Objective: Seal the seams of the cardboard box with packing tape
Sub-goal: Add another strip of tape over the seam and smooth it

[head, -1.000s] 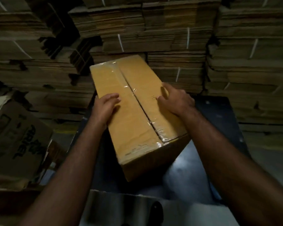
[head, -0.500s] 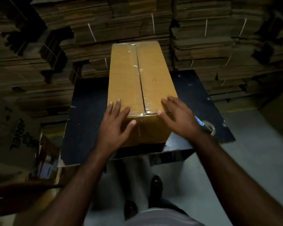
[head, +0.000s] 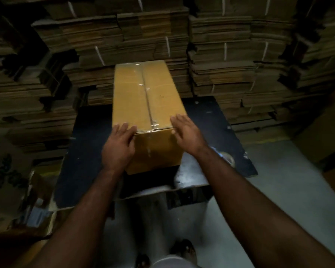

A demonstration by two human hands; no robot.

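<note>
A long yellow-brown cardboard box [head: 143, 97] lies lengthwise on a black table [head: 85, 151], its centre seam covered with clear tape that wraps over the near edge. My left hand [head: 119, 146] lies flat against the box's near left corner, fingers spread. My right hand [head: 186, 132] rests with its fingers apart on the near right corner and holds nothing. A roll of clear packing tape [head: 227, 158] lies on the table just right of my right wrist.
Tall stacks of flattened, strapped cardboard [head: 230, 55] wall in the table at the back and both sides. A printed carton [head: 6, 180] stands at the left. Grey floor [head: 278, 190] opens to the right and below, where my feet [head: 184, 248] show.
The box was turned from a diagonal to straight, lengthwise away from me. Both hands slid from the top's middle to its near end, and my view pulled back.
</note>
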